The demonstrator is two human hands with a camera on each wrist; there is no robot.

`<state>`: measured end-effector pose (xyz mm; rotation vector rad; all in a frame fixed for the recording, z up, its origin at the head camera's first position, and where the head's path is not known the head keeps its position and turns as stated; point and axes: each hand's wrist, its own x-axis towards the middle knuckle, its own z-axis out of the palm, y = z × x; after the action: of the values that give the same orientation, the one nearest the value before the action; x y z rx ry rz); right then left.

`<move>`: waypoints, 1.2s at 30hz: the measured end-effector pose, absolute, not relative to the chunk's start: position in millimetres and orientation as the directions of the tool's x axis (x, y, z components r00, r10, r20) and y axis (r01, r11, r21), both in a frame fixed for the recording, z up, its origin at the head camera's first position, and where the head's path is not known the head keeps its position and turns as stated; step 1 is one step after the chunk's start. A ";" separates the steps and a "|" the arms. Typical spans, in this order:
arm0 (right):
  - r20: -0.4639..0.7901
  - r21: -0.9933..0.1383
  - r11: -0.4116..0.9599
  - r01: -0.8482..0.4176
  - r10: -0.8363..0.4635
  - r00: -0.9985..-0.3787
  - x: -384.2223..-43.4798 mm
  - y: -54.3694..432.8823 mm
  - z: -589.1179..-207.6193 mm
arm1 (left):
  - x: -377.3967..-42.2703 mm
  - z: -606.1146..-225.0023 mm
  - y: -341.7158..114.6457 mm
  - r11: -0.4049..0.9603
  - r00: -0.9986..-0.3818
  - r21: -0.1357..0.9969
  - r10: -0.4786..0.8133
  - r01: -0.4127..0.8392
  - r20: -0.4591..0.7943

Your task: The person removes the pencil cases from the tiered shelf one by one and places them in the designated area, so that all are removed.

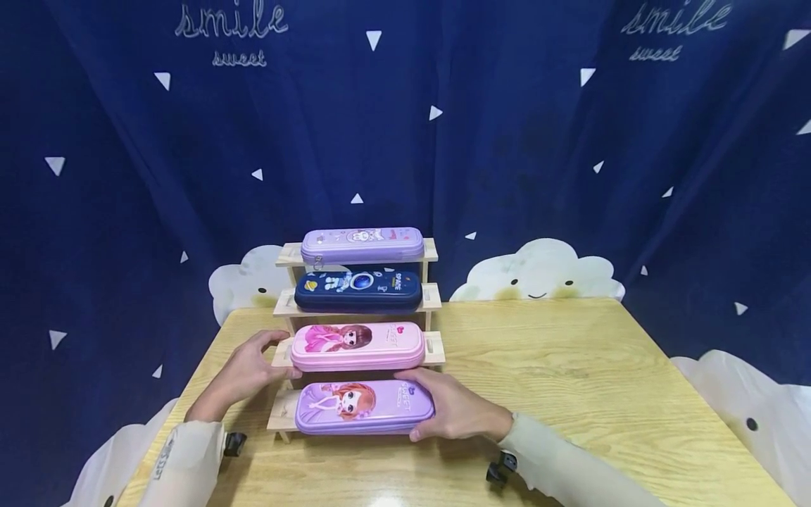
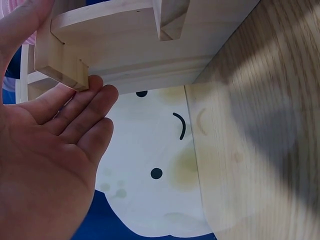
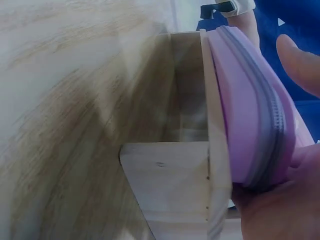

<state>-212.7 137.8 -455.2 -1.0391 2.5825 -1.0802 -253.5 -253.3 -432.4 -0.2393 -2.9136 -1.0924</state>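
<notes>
Two hands pinch: our right hand [image 1: 455, 408] the front case [image 1: 370, 424], long axis crosswise, lettered end rightward; our left hand [image 1: 248, 362] the rack's [image 1: 283, 410] left edge; table [image 1: 557, 373] extends right.

Dark blue curtain [image 1: 507, 176] all across the far side here, white triangles [image 1: 374, 40] dotted over it, "smile sweet" lettering [image 1: 239, 59] left and right, and there's a smiling cloud [image 1: 537, 267] beyond the pale wooden table [image 1: 538, 359]!

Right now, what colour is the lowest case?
Lowest case: light purple, with red-haired cartoon figure; best in the head view.
</notes>
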 end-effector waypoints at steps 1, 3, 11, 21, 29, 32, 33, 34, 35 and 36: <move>0.114 -0.672 0.504 -0.543 -0.655 -0.747 -212.9 136.4 -456.4 | -253.0 -432.8 -253.5 0.742 -0.988 0.653 0.135 0.152 0.077; 0.109 -0.668 0.509 -0.543 -0.655 -0.748 -213.3 133.6 -458.6 | -251.7 -433.3 -253.4 0.741 -0.987 0.653 0.135 0.155 0.082; 0.115 -0.655 0.520 -0.548 -0.649 -0.752 -215.4 124.3 -462.6 | -249.1 -431.5 -253.1 0.743 -0.985 0.647 0.140 0.174 0.105; 0.136 -0.638 0.532 -0.556 -0.633 -0.762 -214.7 119.2 -461.0 | -251.9 -432.0 -253.4 0.745 -0.983 0.642 0.139 0.183 0.119; 0.147 -0.661 0.518 -0.543 -0.620 -0.770 -214.3 117.0 -463.4 | -253.5 -431.9 -254.0 0.741 -0.984 0.647 0.140 0.181 0.114; 0.145 -0.679 0.512 -0.527 -0.610 -0.779 -212.9 117.3 -464.5 | -253.4 -431.9 -254.2 0.740 -0.983 0.647 0.141 0.183 0.117; 0.150 -0.679 0.510 -0.527 -0.606 -0.781 -211.9 117.7 -464.5 | -253.2 -431.7 -254.0 0.740 -0.982 0.647 0.142 0.187 0.121; 0.158 -0.674 0.513 -0.532 -0.603 -0.782 -210.8 118.2 -464.7 | -253.1 -431.6 -254.0 0.739 -0.982 0.646 0.144 0.190 0.124; 0.163 -0.671 0.516 -0.533 -0.599 -0.784 -209.4 118.7 -464.5 | -253.0 -431.5 -253.7 0.739 -0.981 0.645 0.145 0.193 0.127; 0.165 -0.668 0.520 -0.532 -0.594 -0.788 -207.6 119.3 -463.8 | -253.0 -431.4 -253.5 0.739 -0.981 0.645 0.145 0.194 0.129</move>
<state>-207.6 119.3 -463.8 -0.9893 2.6655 -1.1261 -253.0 -253.5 -431.4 -0.2802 -2.8641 -1.0737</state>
